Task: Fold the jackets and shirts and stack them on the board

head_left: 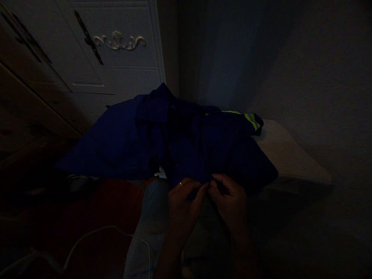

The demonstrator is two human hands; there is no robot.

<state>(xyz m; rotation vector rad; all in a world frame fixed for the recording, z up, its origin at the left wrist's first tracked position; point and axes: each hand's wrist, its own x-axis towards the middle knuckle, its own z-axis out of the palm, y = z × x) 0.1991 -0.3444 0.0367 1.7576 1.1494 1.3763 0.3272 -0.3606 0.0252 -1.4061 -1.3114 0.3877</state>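
Observation:
A dark blue garment (192,143) with yellow-green and grey reflective trim lies spread over a low light-coloured surface. At its near edge, my left hand (186,199), with a ring on one finger, pinches the cloth. Right beside it, my right hand (228,197) is closed on the same edge, and the fingertips of both hands nearly meet. Whether anything small sits between the fingers cannot be made out in the dim light. Just left of my left hand, a small pale object (160,175) shows from under the cloth.
A white cabinet (128,79) with dark handles and a scroll ornament stands behind on the left. The light surface (290,155) juts out at right, near the wall. A white cable (87,232) runs across the reddish floor, past my jeans-clad leg (149,221).

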